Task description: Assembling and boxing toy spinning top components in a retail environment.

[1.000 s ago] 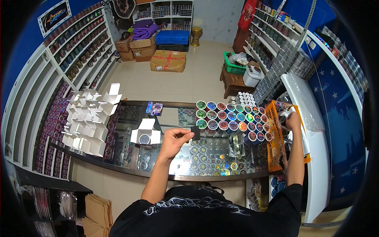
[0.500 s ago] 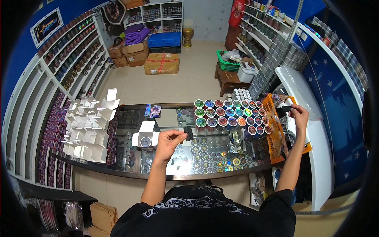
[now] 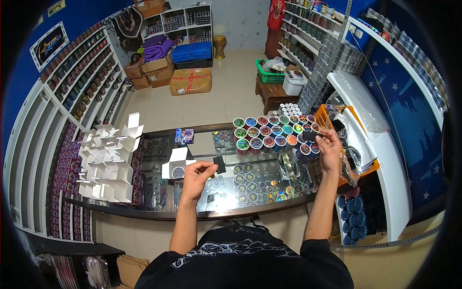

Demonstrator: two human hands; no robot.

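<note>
— Black is the small flat card I see in the left hand; the fingers are closed on its edge, thumb against forefinger, and it is held just above the middle of the glass counter.

— And the right hand?

— The right hand is raised near the right end of the counter. Its fingertips pinch a small dark piece, held just beside the rows of round colourful tins at the far edge.

— What else stands on the counter?

— An open white box with a round tin inside is just left of the left hand. A group of empty folded white boxes covers the left end. An orange basket stands at the right end.
</note>
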